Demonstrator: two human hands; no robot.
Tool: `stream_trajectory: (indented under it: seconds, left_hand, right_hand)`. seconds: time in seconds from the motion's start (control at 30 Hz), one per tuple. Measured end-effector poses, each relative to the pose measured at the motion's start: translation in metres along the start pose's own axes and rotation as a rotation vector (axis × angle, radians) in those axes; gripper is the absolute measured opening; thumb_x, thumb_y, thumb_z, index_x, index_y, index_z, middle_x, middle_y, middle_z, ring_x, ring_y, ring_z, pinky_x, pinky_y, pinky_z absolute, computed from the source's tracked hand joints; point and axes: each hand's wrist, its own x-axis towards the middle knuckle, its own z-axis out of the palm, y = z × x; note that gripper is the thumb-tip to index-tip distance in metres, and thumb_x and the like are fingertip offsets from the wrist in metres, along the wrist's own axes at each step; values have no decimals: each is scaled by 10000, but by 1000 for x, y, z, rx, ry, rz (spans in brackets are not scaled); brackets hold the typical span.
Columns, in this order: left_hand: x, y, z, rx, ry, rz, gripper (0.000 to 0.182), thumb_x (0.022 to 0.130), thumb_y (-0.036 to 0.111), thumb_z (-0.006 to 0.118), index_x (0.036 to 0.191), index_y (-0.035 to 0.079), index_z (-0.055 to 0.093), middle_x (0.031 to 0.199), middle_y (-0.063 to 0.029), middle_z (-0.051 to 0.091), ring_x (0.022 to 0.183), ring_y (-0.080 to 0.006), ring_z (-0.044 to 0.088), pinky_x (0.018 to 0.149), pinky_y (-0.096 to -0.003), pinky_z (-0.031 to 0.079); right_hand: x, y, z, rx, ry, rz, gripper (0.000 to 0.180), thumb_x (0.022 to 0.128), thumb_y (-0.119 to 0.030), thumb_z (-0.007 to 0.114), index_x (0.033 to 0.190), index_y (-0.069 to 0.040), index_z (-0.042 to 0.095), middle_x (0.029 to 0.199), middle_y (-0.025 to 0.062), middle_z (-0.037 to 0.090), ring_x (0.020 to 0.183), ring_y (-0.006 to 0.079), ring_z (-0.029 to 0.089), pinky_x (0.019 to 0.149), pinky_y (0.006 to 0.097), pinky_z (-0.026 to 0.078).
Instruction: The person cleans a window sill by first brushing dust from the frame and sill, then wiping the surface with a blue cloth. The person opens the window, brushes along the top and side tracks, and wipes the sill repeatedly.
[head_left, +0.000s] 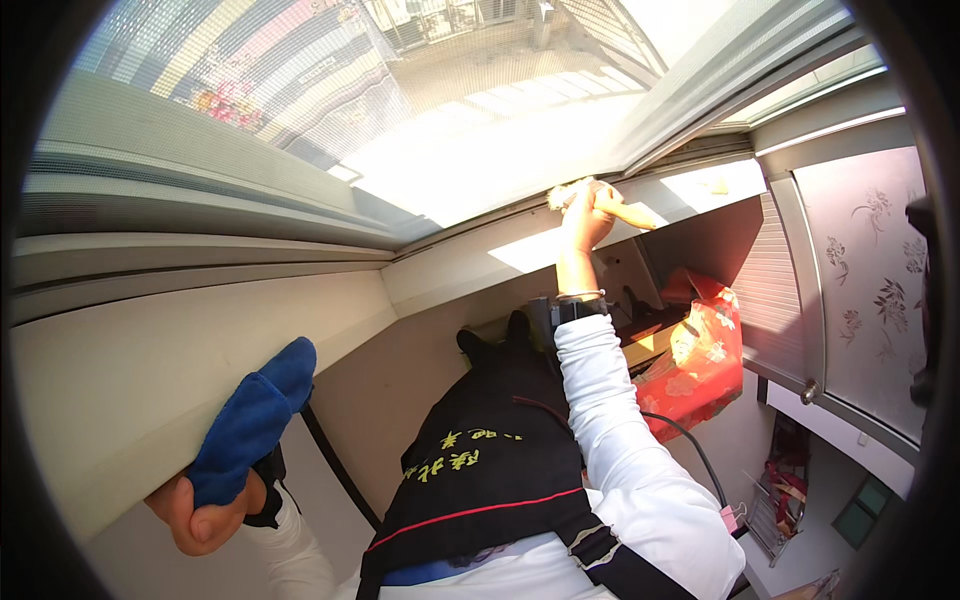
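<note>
My right hand grips a brush with a wooden handle. Its pale bristles are at the window track, along the inner edge of the sunlit opening. Whether they press into the groove is lost in the glare. At the lower left, my left hand has a folded blue cloth between thumb and fingers. The cloth rests against or just over the edge of the white windowsill; contact is unclear.
A mesh screen covers the window's left side, with striped fabric beyond it. A framed sash slants across the upper right. Below the sill, a red patterned cover drapes over furniture. A frosted flower-patterned door panel stands at right.
</note>
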Motion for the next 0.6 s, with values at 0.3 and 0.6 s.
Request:
stream_trajectory:
  seconds: [0.3,0.6]
  left_hand:
    - [-3,-5,7,-100,46,35,446,1105,332,276,905,10,510,752,-140,628,651,-256,635,626,-333,546]
    - [0,-4,7,-170,14,21,423,1103,317,282,923,9,510,744,-132,617,638,-249,617,597,-331,533]
  right_hand:
    - [-125,-65,-24,71,-607,67,224,887,-85,593,1098,-36,540,965,116,611,835,226,618,768,351,509]
    - [-129,-52,-29,-214,-1044,-105,288,839,-199,670,1116,-158,601,946,112,645,852,313,622,771,403,514]
